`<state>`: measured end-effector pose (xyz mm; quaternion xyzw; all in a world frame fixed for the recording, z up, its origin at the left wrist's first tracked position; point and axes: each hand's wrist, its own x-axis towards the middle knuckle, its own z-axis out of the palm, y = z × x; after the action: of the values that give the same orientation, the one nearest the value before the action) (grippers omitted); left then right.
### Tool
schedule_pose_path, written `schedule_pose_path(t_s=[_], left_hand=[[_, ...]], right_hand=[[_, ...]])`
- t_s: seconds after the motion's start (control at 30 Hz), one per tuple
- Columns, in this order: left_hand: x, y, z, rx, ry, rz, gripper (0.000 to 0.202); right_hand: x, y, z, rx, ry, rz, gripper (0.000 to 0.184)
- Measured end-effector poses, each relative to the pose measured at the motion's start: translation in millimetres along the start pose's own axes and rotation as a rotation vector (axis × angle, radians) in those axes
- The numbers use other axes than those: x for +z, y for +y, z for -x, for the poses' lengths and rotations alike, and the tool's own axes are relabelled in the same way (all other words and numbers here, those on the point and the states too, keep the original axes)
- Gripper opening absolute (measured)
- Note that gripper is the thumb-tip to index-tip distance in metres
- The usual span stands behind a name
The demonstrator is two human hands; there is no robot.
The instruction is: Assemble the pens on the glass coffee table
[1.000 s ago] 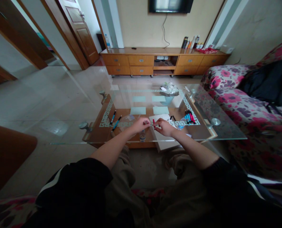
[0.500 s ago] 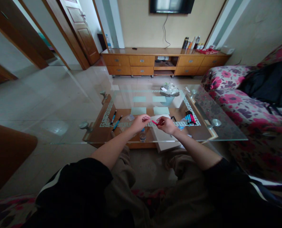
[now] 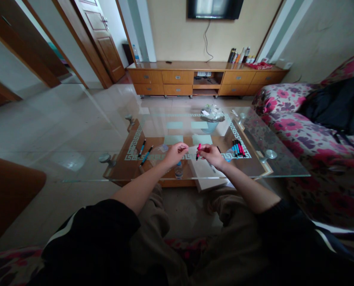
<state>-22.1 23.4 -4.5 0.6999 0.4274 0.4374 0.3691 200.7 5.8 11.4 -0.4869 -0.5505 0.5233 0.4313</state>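
Observation:
My right hand (image 3: pixel 211 154) pinches a pink-and-black marker (image 3: pixel 198 151), which stands nearly upright over the glass table (image 3: pixel 129 171). To the left of it, a small gap away, my left hand (image 3: pixel 177 154) has its thumb and fingertips drawn together; whatever may be between them is too small to make out. Two blue-and-black markers (image 3: pixel 146 155) lie on the glass left of my left hand. A row of pink and blue markers (image 3: pixel 239 148) lies to the right of my right hand. Beneath the hands shows a white box (image 3: pixel 205 176), partly covered by my right hand.
A plastic bottle (image 3: pixel 178 171) shows by my left wrist. Beyond the table stands a lined waste basket (image 3: pixel 211 126). A wooden cabinet (image 3: pixel 178 75) runs along the wall, and a flowered sofa (image 3: pixel 304 131) borders the right side.
The marker in my right hand has turned from slanting toward my left hand to nearly upright, and its end has moved away from the left fingertips. My left hand has hardly moved.

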Motion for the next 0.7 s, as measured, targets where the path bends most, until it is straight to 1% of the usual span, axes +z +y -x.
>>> schedule_pose_path(t_s=[0.1,0.2,0.33,0.6,0.7], left_hand=[[3.0,3,-1,0.009,0.027,0.036,0.021],[4.8,4,-2,0.005,0.056,0.061,0.022],[5.9,6,-2,-0.02,0.04,0.103,0.025],[5.8,16,1,0.011,-0.023,0.089,0.024],[5.0,17,1,0.001,-0.009,0.073,0.024]], right_hand=[[2,2,1,0.029,-0.097,0.079,0.034],[6,2,2,0.044,-0.168,0.123,0.034],[11,-1,6,0.045,-0.225,0.12,0.037],[12,-4,8,0.045,-0.235,0.11,0.039],[12,-5,9,0.055,-0.228,0.126,0.038]])
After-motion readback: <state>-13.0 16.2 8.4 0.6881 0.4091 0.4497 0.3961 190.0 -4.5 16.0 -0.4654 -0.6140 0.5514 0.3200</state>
